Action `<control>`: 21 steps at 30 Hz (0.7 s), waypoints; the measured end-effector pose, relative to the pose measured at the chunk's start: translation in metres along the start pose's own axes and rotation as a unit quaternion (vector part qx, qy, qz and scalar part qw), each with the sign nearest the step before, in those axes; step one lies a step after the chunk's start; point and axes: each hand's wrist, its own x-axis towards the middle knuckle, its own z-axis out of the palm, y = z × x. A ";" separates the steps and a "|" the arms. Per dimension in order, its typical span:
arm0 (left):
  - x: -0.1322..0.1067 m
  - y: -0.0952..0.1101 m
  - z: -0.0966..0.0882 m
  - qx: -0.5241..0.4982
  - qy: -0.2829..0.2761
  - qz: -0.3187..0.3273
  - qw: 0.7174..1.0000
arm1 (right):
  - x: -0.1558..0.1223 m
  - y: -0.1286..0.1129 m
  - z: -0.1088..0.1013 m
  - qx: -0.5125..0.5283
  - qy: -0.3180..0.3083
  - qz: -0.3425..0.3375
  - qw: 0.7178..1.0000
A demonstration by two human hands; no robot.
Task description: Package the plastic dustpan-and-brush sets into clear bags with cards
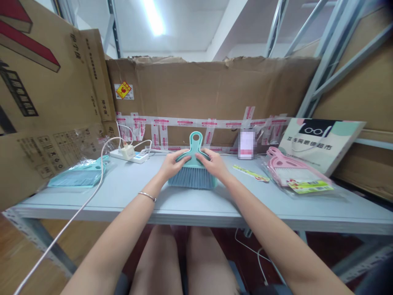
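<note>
A teal hand brush with grey-blue bristles stands upright in front of me, handle up and bristles toward the table. Behind it, a matching teal dustpan shows only in part at the lower edges. My left hand is closed around the left side of the brush and dustpan, its thumb on the front. On the right side my right hand grips in the same way, thumb near the base of the handle. The fingers behind are hidden.
A bagged teal set lies left, near a power strip and a white cable. To the right are a label strip, a phone, a bagged pink brush set and a white box. Cardboard stands behind.
</note>
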 end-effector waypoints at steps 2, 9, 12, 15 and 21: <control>0.001 0.000 -0.002 0.001 0.007 -0.002 1.000 | 0.006 0.016 -0.015 -0.008 -0.015 0.037 0.999; 0.003 -0.002 -0.007 -0.012 0.048 -0.022 0.999 | 0.004 0.110 -0.097 -0.175 -0.087 0.308 0.931; 0.003 -0.002 -0.007 -0.011 0.053 -0.029 0.998 | -0.002 0.136 -0.116 -0.218 -0.166 0.388 0.880; 0.003 -0.003 -0.008 -0.008 0.058 -0.036 0.998 | 0.001 0.148 -0.121 -0.236 -0.227 0.426 0.844; 0.004 -0.002 -0.010 -0.004 0.059 -0.039 0.998 | 0.013 0.151 -0.120 -0.248 -0.269 0.445 0.817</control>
